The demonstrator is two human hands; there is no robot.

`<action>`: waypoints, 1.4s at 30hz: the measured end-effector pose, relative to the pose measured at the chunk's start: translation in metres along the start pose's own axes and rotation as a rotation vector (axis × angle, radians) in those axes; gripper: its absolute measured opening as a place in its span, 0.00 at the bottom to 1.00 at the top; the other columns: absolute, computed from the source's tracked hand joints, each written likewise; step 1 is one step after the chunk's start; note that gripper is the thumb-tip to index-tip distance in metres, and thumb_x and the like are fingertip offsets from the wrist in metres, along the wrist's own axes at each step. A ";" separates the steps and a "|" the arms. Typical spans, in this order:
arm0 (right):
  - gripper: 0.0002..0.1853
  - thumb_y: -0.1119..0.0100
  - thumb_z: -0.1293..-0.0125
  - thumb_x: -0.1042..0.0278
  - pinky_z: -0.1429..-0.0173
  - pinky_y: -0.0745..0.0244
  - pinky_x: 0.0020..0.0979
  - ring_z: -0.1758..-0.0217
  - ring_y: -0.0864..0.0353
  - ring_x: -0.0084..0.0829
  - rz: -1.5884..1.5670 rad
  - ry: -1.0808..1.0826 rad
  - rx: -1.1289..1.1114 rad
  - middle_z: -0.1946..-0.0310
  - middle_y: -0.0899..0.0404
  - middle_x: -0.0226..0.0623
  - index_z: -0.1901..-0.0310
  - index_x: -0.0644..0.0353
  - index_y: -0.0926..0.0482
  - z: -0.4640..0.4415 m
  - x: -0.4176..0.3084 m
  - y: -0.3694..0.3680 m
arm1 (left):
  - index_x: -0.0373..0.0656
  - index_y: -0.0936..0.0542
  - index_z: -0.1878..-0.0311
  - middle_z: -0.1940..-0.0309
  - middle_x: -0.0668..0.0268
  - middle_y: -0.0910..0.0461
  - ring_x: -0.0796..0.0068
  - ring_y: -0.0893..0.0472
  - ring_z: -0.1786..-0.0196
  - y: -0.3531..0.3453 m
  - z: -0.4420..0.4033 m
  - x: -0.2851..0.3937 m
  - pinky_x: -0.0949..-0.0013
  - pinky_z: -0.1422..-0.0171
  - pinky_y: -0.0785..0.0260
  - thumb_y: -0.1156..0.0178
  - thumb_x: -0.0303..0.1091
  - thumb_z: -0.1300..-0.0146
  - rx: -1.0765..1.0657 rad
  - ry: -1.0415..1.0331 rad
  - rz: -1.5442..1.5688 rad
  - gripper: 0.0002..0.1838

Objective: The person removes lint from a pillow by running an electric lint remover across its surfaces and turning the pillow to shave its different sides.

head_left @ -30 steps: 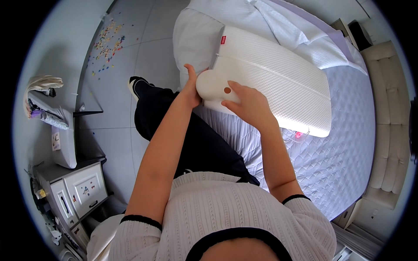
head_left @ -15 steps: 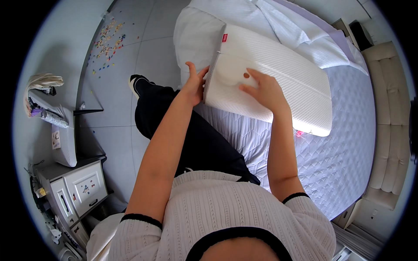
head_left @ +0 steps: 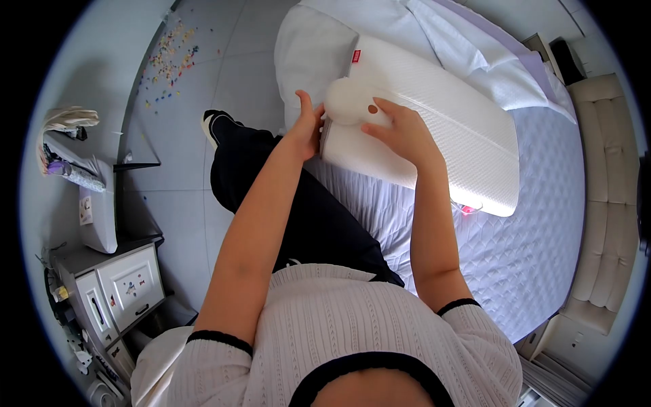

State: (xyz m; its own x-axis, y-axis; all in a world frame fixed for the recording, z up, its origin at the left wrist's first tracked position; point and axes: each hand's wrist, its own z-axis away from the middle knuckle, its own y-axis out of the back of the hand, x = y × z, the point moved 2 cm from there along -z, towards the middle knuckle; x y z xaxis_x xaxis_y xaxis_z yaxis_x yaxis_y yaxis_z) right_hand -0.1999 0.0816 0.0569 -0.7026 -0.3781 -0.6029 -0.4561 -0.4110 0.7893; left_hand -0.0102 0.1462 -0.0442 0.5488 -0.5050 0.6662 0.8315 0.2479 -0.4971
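A white textured pillow (head_left: 454,129) with a red tag lies on the bed, slanting down to the right. Over its left end is a smooth, rounded cream-white device (head_left: 347,102) with a brown round spot. My right hand (head_left: 407,136) is at the device's right end, thumb and forefinger apart on either side of the spot. Beside the pillow's left edge, my left hand (head_left: 307,127) has its thumb raised and its fingers partly hidden behind the edge. A pink object (head_left: 467,210) shows under the pillow's lower edge.
The bed has a quilted lilac-grey cover (head_left: 542,237) and a bunched white quilt (head_left: 380,24). Small colourful pieces (head_left: 173,61) lie scattered on the floor. At the left stand a chair (head_left: 98,210) and a white-fronted cabinet (head_left: 130,285). A padded headboard (head_left: 603,197) is at the right.
The device moved right along the pillow with my right hand, then partway back left. My left hand shifted slightly up and right, staying near the pillow's edge.
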 end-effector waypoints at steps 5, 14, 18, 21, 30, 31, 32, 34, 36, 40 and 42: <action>0.32 0.28 0.44 0.52 0.42 0.25 0.40 0.49 0.17 0.48 -0.040 0.099 -0.143 0.52 0.15 0.46 0.39 0.58 0.21 0.024 -0.008 0.001 | 0.53 0.48 0.19 0.22 0.59 0.42 0.56 0.46 0.20 -0.004 0.005 0.001 0.47 0.20 0.52 0.83 0.92 0.51 -0.086 -0.017 0.054 0.65; 0.31 0.28 0.43 0.56 0.43 0.25 0.40 0.50 0.17 0.49 -0.087 0.149 -0.098 0.53 0.14 0.40 0.38 0.58 0.22 0.060 -0.004 0.003 | 0.56 0.48 0.19 0.23 0.60 0.39 0.59 0.42 0.21 0.003 -0.004 -0.004 0.50 0.22 0.47 0.80 0.90 0.48 -0.083 -0.051 0.051 0.62; 0.31 0.27 0.44 0.62 0.45 0.25 0.36 0.55 0.16 0.44 -0.091 0.087 -0.034 0.57 0.15 0.38 0.38 0.59 0.22 0.086 0.031 0.027 | 0.57 0.49 0.18 0.24 0.58 0.39 0.59 0.40 0.22 0.008 -0.005 -0.005 0.50 0.22 0.47 0.81 0.91 0.48 -0.022 -0.010 -0.002 0.62; 0.31 0.27 0.46 0.70 0.53 0.25 0.29 0.64 0.20 0.30 -0.150 0.027 0.002 0.62 0.18 0.34 0.38 0.61 0.22 0.112 0.058 0.049 | 0.58 0.50 0.18 0.24 0.59 0.40 0.59 0.40 0.23 0.007 -0.004 -0.004 0.49 0.22 0.48 0.81 0.91 0.49 -0.001 0.007 -0.029 0.62; 0.26 0.27 0.46 0.78 0.65 0.33 0.20 0.68 0.30 0.16 -0.366 -0.205 0.085 0.68 0.27 0.22 0.44 0.64 0.20 0.136 0.086 0.052 | 0.58 0.50 0.18 0.22 0.61 0.43 0.61 0.43 0.21 -0.005 0.005 -0.001 0.51 0.21 0.50 0.75 0.88 0.44 0.008 -0.018 -0.091 0.58; 0.26 0.26 0.46 0.76 0.63 0.32 0.21 0.69 0.31 0.15 -0.324 -0.135 0.100 0.69 0.26 0.25 0.44 0.64 0.21 0.131 0.077 0.048 | 0.57 0.50 0.18 0.21 0.61 0.44 0.62 0.44 0.20 -0.004 0.003 -0.002 0.52 0.20 0.50 0.75 0.87 0.41 0.005 -0.043 -0.097 0.56; 0.26 0.26 0.46 0.76 0.63 0.32 0.21 0.69 0.31 0.15 -0.326 -0.134 0.103 0.69 0.26 0.25 0.44 0.64 0.21 0.124 0.071 0.041 | 0.57 0.50 0.18 0.21 0.61 0.44 0.62 0.44 0.20 -0.004 0.003 -0.002 0.52 0.20 0.50 0.75 0.87 0.41 0.004 -0.044 -0.100 0.56; 0.28 0.25 0.45 0.69 0.58 0.27 0.26 0.68 0.23 0.23 -0.213 -0.044 0.085 0.66 0.21 0.31 0.42 0.63 0.22 0.111 0.058 0.028 | 0.55 0.49 0.18 0.20 0.61 0.45 0.62 0.46 0.19 -0.003 0.002 -0.002 0.53 0.19 0.51 0.73 0.83 0.37 -0.016 -0.036 -0.062 0.53; 0.30 0.26 0.44 0.62 0.52 0.23 0.33 0.61 0.15 0.37 -0.107 -0.006 0.121 0.59 0.16 0.37 0.40 0.62 0.23 0.099 0.039 0.012 | 0.54 0.49 0.18 0.20 0.61 0.45 0.62 0.46 0.19 -0.005 0.003 -0.003 0.53 0.19 0.51 0.74 0.82 0.36 -0.004 -0.039 -0.065 0.52; 0.34 0.28 0.42 0.53 0.47 0.22 0.41 0.52 0.15 0.48 -0.033 0.033 0.127 0.52 0.15 0.47 0.36 0.62 0.24 0.077 0.010 -0.019 | 0.62 0.45 0.19 0.22 0.63 0.43 0.64 0.44 0.21 0.000 -0.003 -0.008 0.51 0.22 0.47 0.70 0.84 0.38 -0.042 -0.078 -0.082 0.51; 0.36 0.29 0.42 0.51 0.47 0.22 0.42 0.52 0.15 0.49 -0.031 0.058 0.157 0.53 0.15 0.50 0.35 0.61 0.25 0.068 0.005 -0.021 | 0.62 0.45 0.19 0.22 0.63 0.43 0.64 0.44 0.21 0.002 -0.005 -0.009 0.51 0.22 0.47 0.71 0.84 0.37 -0.046 -0.082 -0.074 0.50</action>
State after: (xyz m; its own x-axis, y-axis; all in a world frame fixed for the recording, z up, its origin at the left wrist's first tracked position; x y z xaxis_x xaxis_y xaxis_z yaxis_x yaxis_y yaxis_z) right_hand -0.2310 0.1450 0.0449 -0.6561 -0.4160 -0.6296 -0.5601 -0.2907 0.7757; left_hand -0.0140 0.1467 -0.0538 0.4929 -0.4511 0.7440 0.8662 0.1735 -0.4687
